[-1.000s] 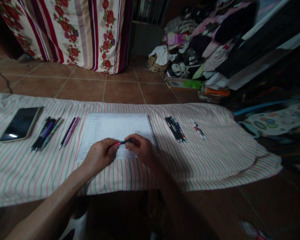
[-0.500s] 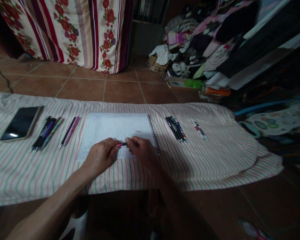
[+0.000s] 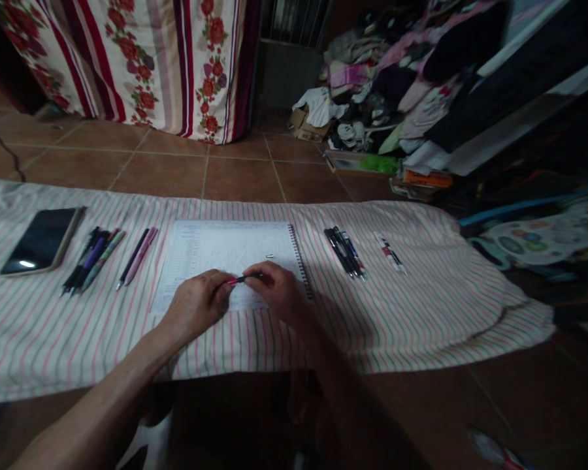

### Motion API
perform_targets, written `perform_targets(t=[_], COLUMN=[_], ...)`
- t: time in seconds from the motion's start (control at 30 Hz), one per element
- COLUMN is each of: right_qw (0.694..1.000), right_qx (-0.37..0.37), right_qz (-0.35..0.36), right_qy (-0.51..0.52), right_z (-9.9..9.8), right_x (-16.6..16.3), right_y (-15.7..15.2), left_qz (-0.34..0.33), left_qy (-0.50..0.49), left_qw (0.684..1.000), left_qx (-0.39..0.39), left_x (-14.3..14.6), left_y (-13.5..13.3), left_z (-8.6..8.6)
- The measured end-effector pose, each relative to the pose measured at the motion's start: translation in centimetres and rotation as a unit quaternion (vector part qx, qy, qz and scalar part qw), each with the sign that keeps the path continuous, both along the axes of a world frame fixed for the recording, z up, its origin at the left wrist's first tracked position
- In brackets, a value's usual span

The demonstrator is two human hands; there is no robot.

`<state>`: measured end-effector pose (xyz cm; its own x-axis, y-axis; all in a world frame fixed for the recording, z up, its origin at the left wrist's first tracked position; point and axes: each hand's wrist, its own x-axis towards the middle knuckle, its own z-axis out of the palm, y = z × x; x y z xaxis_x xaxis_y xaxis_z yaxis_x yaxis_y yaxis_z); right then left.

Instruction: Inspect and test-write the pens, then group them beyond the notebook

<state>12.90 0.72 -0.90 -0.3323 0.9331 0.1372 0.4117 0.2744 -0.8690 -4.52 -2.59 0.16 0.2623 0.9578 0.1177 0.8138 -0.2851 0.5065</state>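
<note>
Both hands meet over the near edge of a spiral notebook [image 3: 225, 251] that lies open on a striped cloth [image 3: 421, 307]. My left hand [image 3: 196, 307] pinches the red end of a thin pen [image 3: 242, 279]. My right hand [image 3: 279, 290] grips the pen's black end. The pen lies level between them, just above the page. A tiny silver part [image 3: 269, 256] rests on the paper beyond my right hand.
Left of the notebook lie a dark phone [image 3: 42, 240], a bunch of pens [image 3: 91, 260] and two more pens [image 3: 137, 256]. Right of it are several dark pens [image 3: 343, 252] and a white pen [image 3: 389, 252]. Piled clothes [image 3: 387, 85] and a floral curtain [image 3: 147, 65] stand beyond the tile floor.
My hands have barely shifted. The right hand slid in along the pen, then drew back a little, and the pen stays held between both hands.
</note>
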Motion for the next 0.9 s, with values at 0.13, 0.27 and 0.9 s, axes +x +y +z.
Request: perform_targets(t=[0.13,0.27,0.9], right_qw=[0.996,0.992,0.989], right_qx=[0.002,-0.015,0.048], right_qz=[-0.017,-0.029,0.001], right_qy=[-0.088,-0.121,-0.14], right_z=[0.27,0.24,0.4], right_x=[-0.04,-0.03,0.07], right_y=[-0.15,-0.23,-0.21], left_qz=[-0.007,-0.007,-0.013], left_qy=[0.01,-0.001,0.019], left_qw=[1.0,1.0,0.999], left_qx=[0.0,0.008,0.03], left_x=[0.13,0.22,-0.05], left_y=[-0.2,-0.24,-0.2], left_z=[0.15,0.08,0.04])
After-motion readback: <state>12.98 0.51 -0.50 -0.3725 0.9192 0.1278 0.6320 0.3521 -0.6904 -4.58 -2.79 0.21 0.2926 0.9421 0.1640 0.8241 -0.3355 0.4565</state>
